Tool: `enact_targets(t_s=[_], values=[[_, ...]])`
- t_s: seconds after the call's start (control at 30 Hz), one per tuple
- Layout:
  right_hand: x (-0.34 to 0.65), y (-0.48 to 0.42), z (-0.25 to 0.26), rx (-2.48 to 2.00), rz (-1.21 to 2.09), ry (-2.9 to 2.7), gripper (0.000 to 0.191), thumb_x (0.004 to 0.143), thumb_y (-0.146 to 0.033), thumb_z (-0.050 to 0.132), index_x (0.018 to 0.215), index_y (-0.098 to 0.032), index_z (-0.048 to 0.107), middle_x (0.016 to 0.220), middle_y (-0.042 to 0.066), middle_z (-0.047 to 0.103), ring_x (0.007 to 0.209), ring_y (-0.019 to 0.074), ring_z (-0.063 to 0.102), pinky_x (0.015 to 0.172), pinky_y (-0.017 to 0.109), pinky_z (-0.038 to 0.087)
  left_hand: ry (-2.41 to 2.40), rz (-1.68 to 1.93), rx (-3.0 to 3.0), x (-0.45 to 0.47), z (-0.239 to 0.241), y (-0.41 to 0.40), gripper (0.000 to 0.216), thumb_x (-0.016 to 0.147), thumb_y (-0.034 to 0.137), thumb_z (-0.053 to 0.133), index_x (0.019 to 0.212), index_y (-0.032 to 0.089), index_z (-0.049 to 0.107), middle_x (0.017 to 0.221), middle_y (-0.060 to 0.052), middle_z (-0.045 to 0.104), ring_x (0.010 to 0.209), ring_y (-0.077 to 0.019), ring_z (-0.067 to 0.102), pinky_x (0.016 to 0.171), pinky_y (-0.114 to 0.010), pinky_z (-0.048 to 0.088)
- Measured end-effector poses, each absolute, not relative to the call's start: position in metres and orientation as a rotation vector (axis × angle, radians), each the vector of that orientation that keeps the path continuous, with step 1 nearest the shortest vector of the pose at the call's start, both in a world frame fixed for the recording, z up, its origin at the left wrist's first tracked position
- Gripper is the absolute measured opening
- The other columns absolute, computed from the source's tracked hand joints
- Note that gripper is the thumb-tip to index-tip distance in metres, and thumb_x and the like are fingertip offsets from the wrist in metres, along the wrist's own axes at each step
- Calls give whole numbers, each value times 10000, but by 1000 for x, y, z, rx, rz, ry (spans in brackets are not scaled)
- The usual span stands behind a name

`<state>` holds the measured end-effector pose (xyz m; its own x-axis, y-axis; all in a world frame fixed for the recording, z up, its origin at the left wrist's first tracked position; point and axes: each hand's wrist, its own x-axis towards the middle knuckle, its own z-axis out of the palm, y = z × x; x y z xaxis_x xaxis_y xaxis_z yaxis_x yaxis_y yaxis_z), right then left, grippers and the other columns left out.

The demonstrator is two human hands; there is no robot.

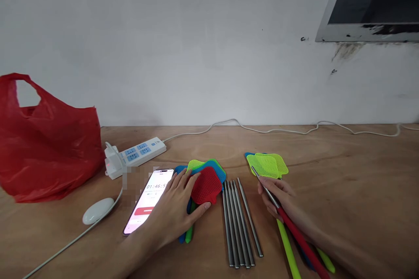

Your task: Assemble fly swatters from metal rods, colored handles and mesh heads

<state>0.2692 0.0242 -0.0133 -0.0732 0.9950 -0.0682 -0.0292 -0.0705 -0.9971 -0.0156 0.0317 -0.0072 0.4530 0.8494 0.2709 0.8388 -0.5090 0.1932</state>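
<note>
My left hand (176, 211) lies flat with fingers spread beside a pile of loose swatter heads (207, 178), its fingertips touching the red mesh head on top. My right hand (276, 196) is closed on a thin metal rod with a red handle (296, 233), whose tip reaches a yellow-green swatter head (266, 165). That head lies on a small stack of assembled swatters with yellow-green handles (288, 248). Several bare metal rods (240, 222) lie side by side between my hands.
A phone (149, 202) with a running timer sits left of my left hand. A white power strip (135, 154), a white mouse-like device (97, 210) and cables lie behind. A red plastic bag (46, 139) stands at the far left on the wooden table (343, 183).
</note>
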Motion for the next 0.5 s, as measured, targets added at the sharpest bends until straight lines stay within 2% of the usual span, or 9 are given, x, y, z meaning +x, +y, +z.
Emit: enact_targets(t_s=[0.2, 0.37, 0.5], values=[[270, 25, -16, -1176, 1361, -1182, 463, 820, -635, 615, 692, -192, 584, 371, -93, 422, 289, 51, 315, 317, 172, 234, 1542, 565, 2587, -14, -2, 35, 588, 900, 494, 587, 1374, 166, 470, 1272, -163, 591, 1168, -360, 552, 985, -554, 450], [269, 25, -15, -1183, 1367, -1169, 466, 811, -639, 620, 686, -191, 585, 371, -90, 432, 293, 53, 317, 320, 173, 246, 1523, 594, 2622, -16, -1, 37, 655, 859, 525, 630, 1368, 147, 463, 1373, -199, 526, 1280, -410, 466, 1036, -584, 402], [269, 25, -16, -1170, 1371, -1180, 470, 813, -641, 616, 681, -191, 587, 360, -88, 432, 286, 55, 315, 316, 175, 245, 1475, 619, 2572, -17, -2, 39, 599, 893, 519, 599, 1364, 182, 450, 1314, -161, 583, 1223, -372, 523, 1005, -550, 440]])
